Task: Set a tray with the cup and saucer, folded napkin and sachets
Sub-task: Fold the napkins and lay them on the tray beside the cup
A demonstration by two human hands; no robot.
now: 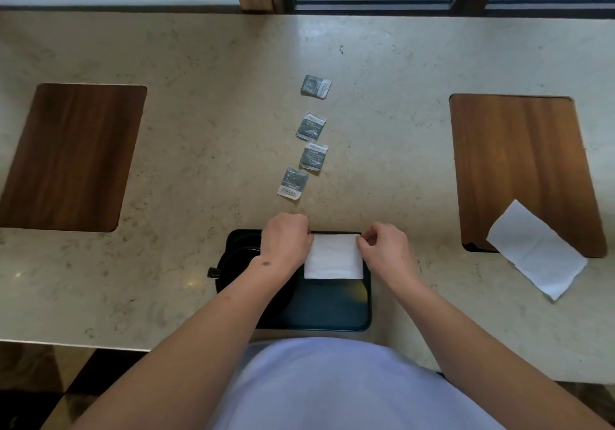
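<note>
A dark tray (332, 313) lies at the counter's near edge. On its far right part rests a folded white napkin (333, 258). My left hand (286, 240) pinches the napkin's far left corner and my right hand (382, 250) pinches its far right corner. A black cup on a black saucer (233, 270) sits on the tray's left side, largely hidden under my left forearm; its handle (213, 273) sticks out past the tray's left edge. Several grey sachets (312, 126) lie in a loose line on the counter beyond the tray.
The beige stone counter (199, 163) has a wooden inset panel at the left (70, 156) and another at the right (522, 170). A second, unfolded white napkin (535, 250) lies over the right panel's near corner. A window frame runs along the back.
</note>
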